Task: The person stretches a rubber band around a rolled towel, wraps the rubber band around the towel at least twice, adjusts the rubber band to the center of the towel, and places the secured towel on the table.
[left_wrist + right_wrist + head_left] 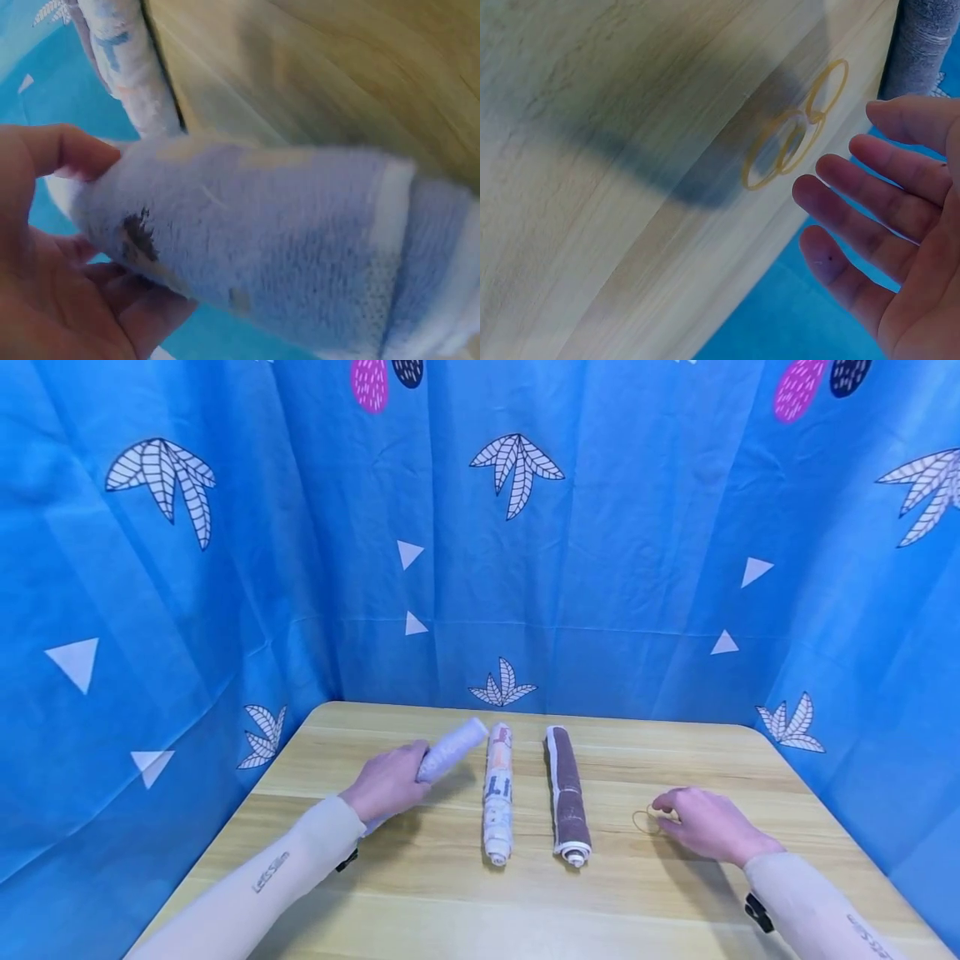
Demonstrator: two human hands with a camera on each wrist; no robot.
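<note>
My left hand [390, 781] grips a rolled-up pale lilac-blue towel [453, 750], tilted so its far end points up and right over the table. Up close in the left wrist view, the towel [247, 217] shows a dark patch, and the thumb and fingers curl round one end. Over the right part of the table, my right hand [711, 825] is held with its fingers spread and nothing between them. Yellow rubber bands [815, 118] lie in loops on the wood just beyond its fingertips.
Two more rolled towels lie side by side on the wooden table [420, 893]: a white patterned one [498, 806] and a dark brown one [570, 802] with a white edge. Blue curtain [637, 527] hangs behind the table and on both sides.
</note>
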